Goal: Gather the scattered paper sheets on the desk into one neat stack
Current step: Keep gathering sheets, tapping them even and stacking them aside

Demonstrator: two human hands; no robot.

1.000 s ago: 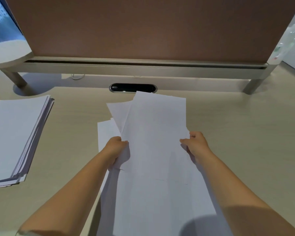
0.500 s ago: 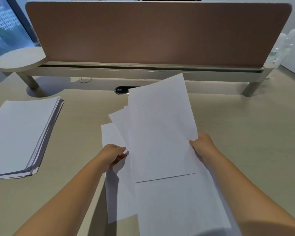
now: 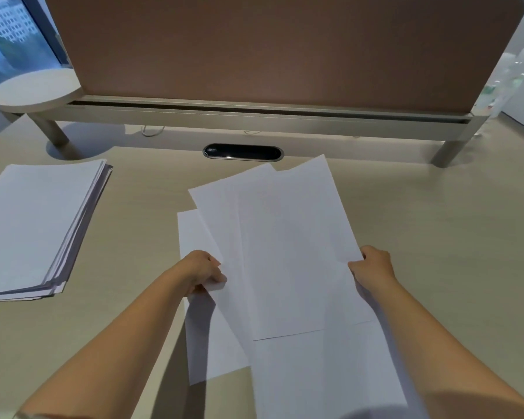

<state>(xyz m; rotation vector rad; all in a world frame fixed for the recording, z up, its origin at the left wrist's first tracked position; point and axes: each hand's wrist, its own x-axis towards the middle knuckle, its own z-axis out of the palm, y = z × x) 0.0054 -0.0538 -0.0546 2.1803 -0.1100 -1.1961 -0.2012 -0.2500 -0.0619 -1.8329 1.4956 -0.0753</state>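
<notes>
Two hands (image 3: 204,269) (image 3: 372,267), loose sheets (image 3: 291,252) now lower, flatter than before.

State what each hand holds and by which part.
The left hand grips the fanned loose sheets at their left edge. The right hand pinches the top sheet's right edge.

top sheet (image 3: 297,252): far edge lower than half a second ago, lying flatter over the fanned sheets (image 3: 215,213); it no longer covers the cable slot (image 3: 242,152)
right hand (image 3: 372,267): moved with the sheet's right edge, still pinching it
left hand (image 3: 204,269): now curls tighter on the left-side sheets
</notes>
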